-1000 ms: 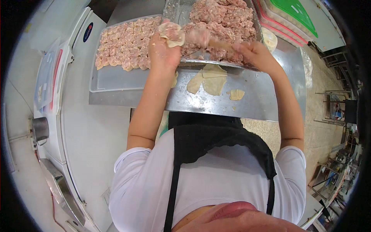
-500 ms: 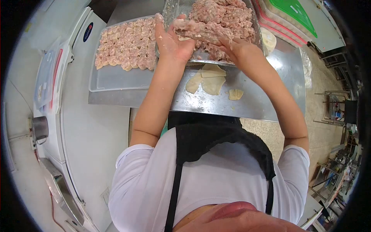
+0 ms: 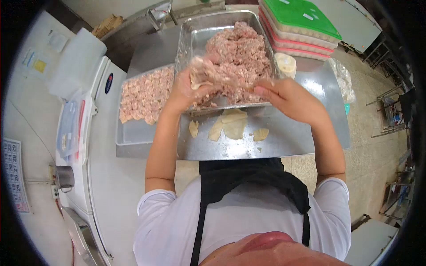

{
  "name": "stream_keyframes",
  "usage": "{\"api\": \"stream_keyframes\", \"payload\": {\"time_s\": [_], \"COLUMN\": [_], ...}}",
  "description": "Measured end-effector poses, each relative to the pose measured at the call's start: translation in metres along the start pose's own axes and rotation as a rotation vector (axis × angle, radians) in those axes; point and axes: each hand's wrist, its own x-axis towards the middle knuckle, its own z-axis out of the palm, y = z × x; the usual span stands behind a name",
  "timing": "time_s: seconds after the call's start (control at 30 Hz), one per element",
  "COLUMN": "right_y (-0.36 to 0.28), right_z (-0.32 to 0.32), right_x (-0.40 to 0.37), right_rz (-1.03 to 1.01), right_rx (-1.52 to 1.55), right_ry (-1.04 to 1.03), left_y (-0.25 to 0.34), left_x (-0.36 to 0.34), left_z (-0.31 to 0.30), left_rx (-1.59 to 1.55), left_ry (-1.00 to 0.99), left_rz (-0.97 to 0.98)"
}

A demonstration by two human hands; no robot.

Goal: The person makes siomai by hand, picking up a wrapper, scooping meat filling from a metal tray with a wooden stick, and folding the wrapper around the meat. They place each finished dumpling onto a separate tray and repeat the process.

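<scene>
My left hand (image 3: 181, 92), smeared by motion, is curled round a pale dumpling wrapper (image 3: 194, 80) with meat on it, over the near left corner of the metal tray (image 3: 188, 26). Ground meat (image 3: 242, 48) is heaped in that tray. My right hand (image 3: 293, 99) grips the end of a meat-coated spatula (image 3: 230, 80), whose far end reaches to my left hand; its exact shape is hidden by meat. Filled dumplings (image 3: 144, 95) stand in close rows in a plastic tray (image 3: 133, 136) to the left. Loose wrappers (image 3: 234, 126) lie at the table's near edge.
Lidded containers (image 3: 301, 31) with green and red edges are stacked at the back right. A round stack of wrappers (image 3: 285, 65) stands beside the metal tray. A plastic bag (image 3: 344, 82) hangs at the steel table's (image 3: 306, 142) right side. A white freezer (image 3: 106, 177) stands left.
The view has tilted up, so the table appears lower. My left fingers, stretched out before, have curled in round the wrapper. The spatula is still in my right hand.
</scene>
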Motion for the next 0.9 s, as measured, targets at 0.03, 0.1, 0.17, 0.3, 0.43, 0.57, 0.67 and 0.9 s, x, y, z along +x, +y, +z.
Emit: {"api": "stream_keyframes", "payload": {"time_s": [0.03, 0.1, 0.17, 0.3, 0.43, 0.57, 0.67, 0.9], "right_y": [0.002, 0.019, 0.032, 0.018, 0.045, 0.088, 0.061, 0.030], "right_z": [0.002, 0.019, 0.029, 0.017, 0.039, 0.022, 0.002, 0.036], "right_x": [-0.002, -0.002, 0.000, -0.010, 0.002, -0.011, -0.032, -0.035], "right_rz": [-0.013, -0.147, -0.247, -0.136, -0.122, 0.165, 0.202, -0.122], "right_rx": [-0.005, -0.046, -0.016, -0.385, -0.530, -0.721, -0.491, 0.043], "right_ry": [0.020, 0.077, 0.174, 0.249, 0.385, 0.132, 0.259, 0.239], "left_y": [0.002, -0.002, 0.003, -0.014, -0.051, -0.018, 0.015, 0.031], "left_x": [0.003, 0.008, 0.001, 0.013, 0.009, -0.005, -0.015, -0.004], "left_z": [-0.001, -0.003, 0.005, 0.009, 0.007, 0.011, 0.017, 0.026], "left_rx": [0.016, 0.081, 0.252, 0.640, 0.009, 0.264, 0.289, 0.357], "left_ry": [-0.006, -0.247, -0.201, -0.074, 0.069, 0.049, 0.000, -0.181], "left_rz": [0.018, 0.083, 0.090, -0.079, -0.142, -0.192, -0.164, 0.098]}}
